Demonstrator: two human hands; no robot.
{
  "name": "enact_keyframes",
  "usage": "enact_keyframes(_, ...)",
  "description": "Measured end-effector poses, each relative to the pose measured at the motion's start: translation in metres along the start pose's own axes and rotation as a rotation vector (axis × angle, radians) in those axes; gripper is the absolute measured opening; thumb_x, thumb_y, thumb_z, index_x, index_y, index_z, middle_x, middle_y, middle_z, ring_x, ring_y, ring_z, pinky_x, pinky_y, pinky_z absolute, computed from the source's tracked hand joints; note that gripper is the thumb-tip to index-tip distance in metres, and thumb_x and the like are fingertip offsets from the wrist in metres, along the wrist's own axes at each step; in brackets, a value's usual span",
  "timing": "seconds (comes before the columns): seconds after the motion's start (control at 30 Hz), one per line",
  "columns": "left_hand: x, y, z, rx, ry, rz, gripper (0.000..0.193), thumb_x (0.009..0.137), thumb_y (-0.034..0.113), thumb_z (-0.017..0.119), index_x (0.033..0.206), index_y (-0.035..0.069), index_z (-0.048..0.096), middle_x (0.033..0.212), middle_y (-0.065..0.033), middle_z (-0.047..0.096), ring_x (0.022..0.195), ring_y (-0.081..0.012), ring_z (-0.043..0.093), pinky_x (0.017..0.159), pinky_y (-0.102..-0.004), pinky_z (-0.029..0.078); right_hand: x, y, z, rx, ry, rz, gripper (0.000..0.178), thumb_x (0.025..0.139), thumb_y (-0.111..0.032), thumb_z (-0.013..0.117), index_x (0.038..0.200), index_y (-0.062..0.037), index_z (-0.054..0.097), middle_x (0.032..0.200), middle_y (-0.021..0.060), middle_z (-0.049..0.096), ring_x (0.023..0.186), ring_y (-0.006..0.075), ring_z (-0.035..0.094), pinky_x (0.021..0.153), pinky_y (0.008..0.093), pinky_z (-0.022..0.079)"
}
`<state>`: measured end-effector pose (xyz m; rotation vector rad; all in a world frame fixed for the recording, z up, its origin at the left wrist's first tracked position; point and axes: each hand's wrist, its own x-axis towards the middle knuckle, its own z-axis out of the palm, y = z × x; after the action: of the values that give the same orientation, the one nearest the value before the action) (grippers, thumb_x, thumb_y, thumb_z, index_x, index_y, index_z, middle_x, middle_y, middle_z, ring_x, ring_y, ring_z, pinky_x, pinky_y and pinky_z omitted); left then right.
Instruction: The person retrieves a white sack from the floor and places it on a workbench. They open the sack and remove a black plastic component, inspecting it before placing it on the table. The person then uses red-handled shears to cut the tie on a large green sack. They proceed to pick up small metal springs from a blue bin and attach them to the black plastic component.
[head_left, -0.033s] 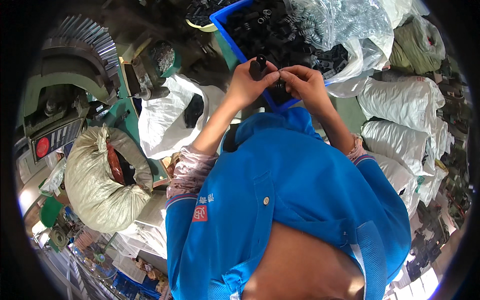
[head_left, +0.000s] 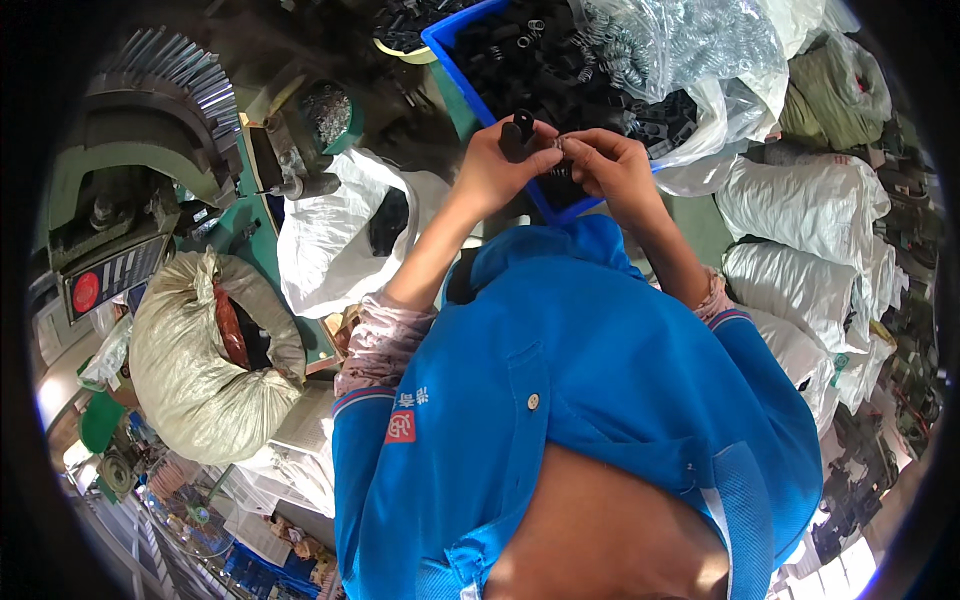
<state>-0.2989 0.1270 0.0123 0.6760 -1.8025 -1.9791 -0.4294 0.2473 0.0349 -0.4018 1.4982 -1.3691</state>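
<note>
My left hand is closed around a black plastic part, whose rounded end with a hole sticks up past the fingers. Close beside it, my right hand pinches a small metal spring between thumb and fingertips. The spring lies against the left thumb tip, and fingers cover most of it. Both hands are over the near corner of a blue bin full of black plastic parts. Many loose coil springs lie on clear plastic over the bin's far right side.
On the left are a machine, a green cup of small metal pieces, a white sack and a round beige sack. White sacks are stacked at the right. A yellowish tub of black parts stands beyond the bin.
The fingertips have parted slightly, and more of the spring shows between them. The left thumb has shifted a little downward. Everything else looks the same.
</note>
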Motion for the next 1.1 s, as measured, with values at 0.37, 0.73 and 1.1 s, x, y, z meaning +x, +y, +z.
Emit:
enact_keyframes(0.37,0.004,0.004,-0.008,0.224,0.075,-0.021,0.015,0.08,0.014,0.067,0.087,0.002,0.062,0.074,-0.0038,0.063,0.067,-0.0093,0.058,0.061,-0.0249,0.047,0.017,-0.002,-0.019,-0.571,0.336,-0.622,0.019,0.076,-0.005,0.069,0.095,-0.0042,0.068,0.077,0.006,0.061,0.062,0.0102,0.056,0.058,0.0238,0.045)
enact_keyframes(0.73,0.039,-0.011,0.007,0.685,0.076,0.199,0.028,0.076,0.011,0.068,0.101,0.001,0.059,0.089,-0.0105,0.067,0.078,-0.0201,0.065,0.068,-0.0313,0.05,0.021,0.0,-0.04,-0.533,0.145,-0.439,0.033,0.08,-0.003,0.063,0.113,-0.0024,0.059,0.094,0.0063,0.062,0.079,0.0123,0.058,0.067,0.0226,0.045)
enact_keyframes(1.1,0.024,0.029,-0.002,0.137,-0.045,-0.086,0.021,0.079,0.014,0.069,0.095,0.003,0.061,0.071,-0.0017,0.061,0.056,-0.0075,0.057,0.048,-0.0203,0.042,0.002,-0.011,-0.036,0.017,-0.122,-0.521,0.051,0.084,0.014,0.041,0.133,0.0023,0.034,0.138,0.0173,0.036,0.127,0.0287,0.041,0.102,0.0352,0.038)
